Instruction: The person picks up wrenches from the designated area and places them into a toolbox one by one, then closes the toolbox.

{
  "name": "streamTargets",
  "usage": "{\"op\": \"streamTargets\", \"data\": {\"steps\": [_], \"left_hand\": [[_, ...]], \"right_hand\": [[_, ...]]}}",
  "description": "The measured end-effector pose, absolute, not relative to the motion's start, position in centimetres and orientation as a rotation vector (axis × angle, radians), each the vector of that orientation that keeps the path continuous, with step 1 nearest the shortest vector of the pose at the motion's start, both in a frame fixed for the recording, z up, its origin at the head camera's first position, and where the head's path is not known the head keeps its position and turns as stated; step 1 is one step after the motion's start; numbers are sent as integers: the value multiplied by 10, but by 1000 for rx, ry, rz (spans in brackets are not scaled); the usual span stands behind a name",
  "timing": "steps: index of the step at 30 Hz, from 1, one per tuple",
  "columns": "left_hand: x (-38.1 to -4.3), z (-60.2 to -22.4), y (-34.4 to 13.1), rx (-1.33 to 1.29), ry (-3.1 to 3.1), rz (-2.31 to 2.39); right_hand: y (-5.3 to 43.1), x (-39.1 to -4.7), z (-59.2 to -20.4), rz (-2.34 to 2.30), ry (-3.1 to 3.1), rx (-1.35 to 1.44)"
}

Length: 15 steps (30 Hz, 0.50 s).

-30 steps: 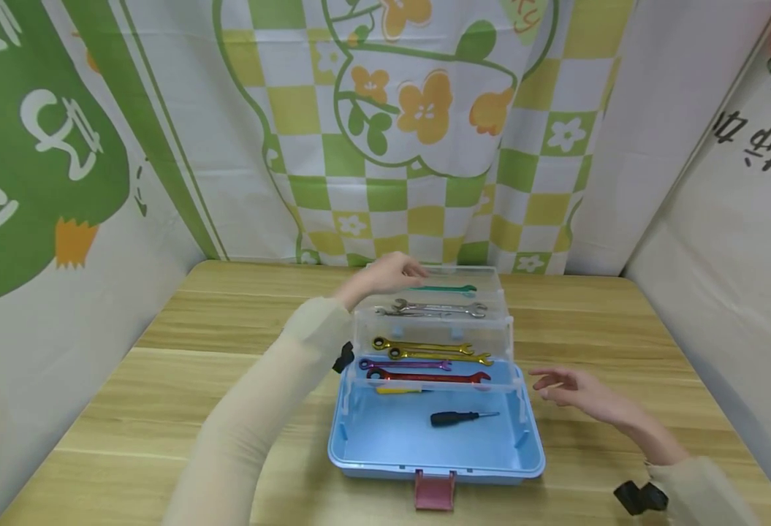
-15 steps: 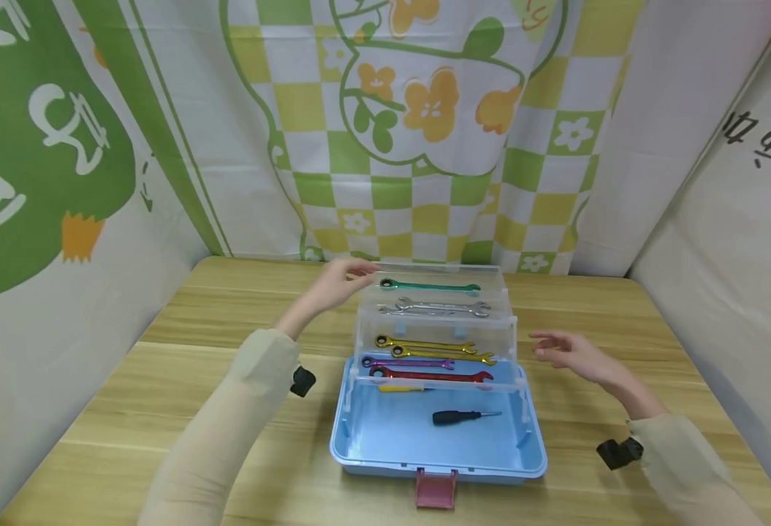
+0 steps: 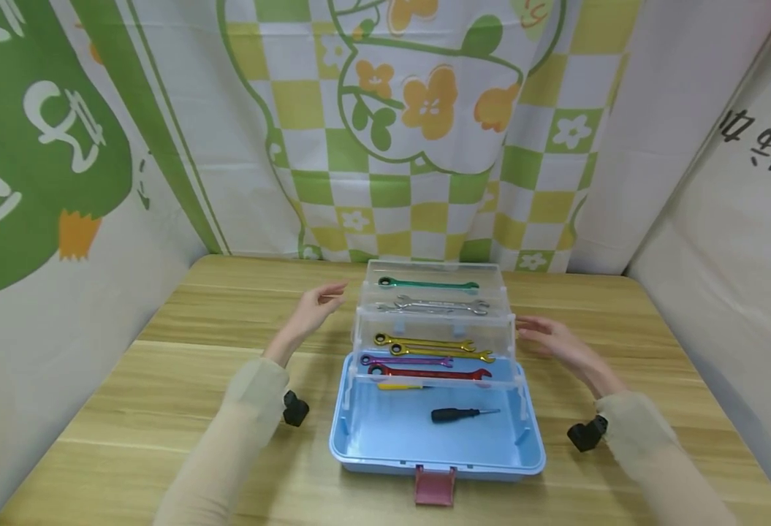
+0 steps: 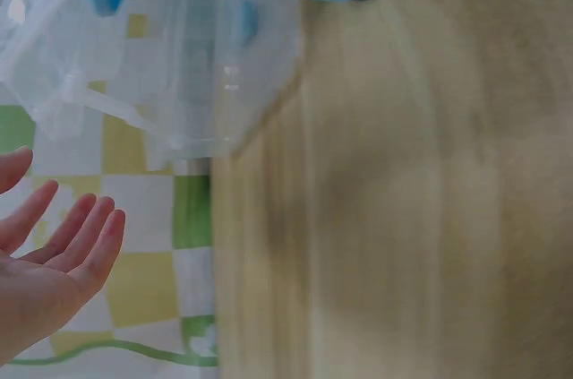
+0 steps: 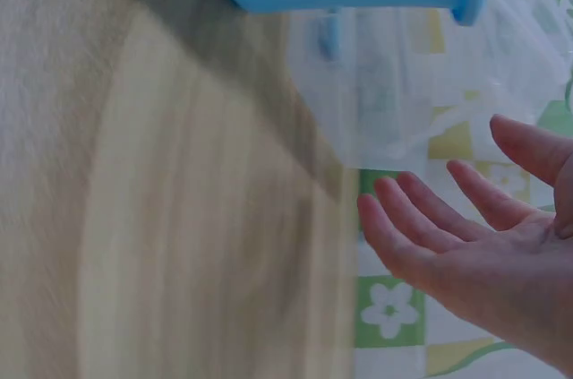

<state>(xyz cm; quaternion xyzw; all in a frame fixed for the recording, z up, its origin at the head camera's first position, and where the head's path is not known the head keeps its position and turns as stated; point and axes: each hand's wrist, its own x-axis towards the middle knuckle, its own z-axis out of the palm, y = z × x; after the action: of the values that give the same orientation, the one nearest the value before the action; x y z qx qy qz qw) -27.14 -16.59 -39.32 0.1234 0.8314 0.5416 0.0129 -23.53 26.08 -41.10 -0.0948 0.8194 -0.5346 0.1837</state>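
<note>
A blue toolbox point(image 3: 392, 438) stands unfolded, its clear trays point(image 3: 451, 327) stepped up toward the back. On the trays lie a green wrench point(image 3: 431, 284), silver wrenches point(image 3: 441, 305), two gold wrenches point(image 3: 434, 343), a purple wrench point(image 3: 411, 361) and a red wrench point(image 3: 431, 373). A black-handled screwdriver point(image 3: 454, 415) rests in the base, with a yellow-handled tool point(image 3: 395, 387) partly under the front tray. My left hand point(image 3: 309, 310), fingers relaxed and holding nothing, hovers left of the trays. Beside their right edge is my right hand point(image 3: 556, 345), also relaxed; whether its fingertips touch is unclear.
The wooden table point(image 3: 214, 336) extends around the toolbox. A reddish latch point(image 3: 434, 486) hangs down at the toolbox's front. Behind the table hangs a patterned curtain point(image 3: 392, 197), and white cloth walls close in both sides.
My left hand has come away from above the rear tray, moving left and toward me. My right hand has shifted up and inward to the trays' right side. The tools have not moved.
</note>
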Motion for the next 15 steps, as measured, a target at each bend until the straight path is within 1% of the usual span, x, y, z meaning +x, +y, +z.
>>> {"op": "streamTargets", "data": {"steps": [8, 15], "left_hand": [[-270, -416, -171, 233, 2290, 1812], [-271, -438, -171, 238, 2110, 1860]], "right_hand": [[255, -242, -425, -1714, 2080, -215], [252, -246, -439, -1822, 1834, -266]]}}
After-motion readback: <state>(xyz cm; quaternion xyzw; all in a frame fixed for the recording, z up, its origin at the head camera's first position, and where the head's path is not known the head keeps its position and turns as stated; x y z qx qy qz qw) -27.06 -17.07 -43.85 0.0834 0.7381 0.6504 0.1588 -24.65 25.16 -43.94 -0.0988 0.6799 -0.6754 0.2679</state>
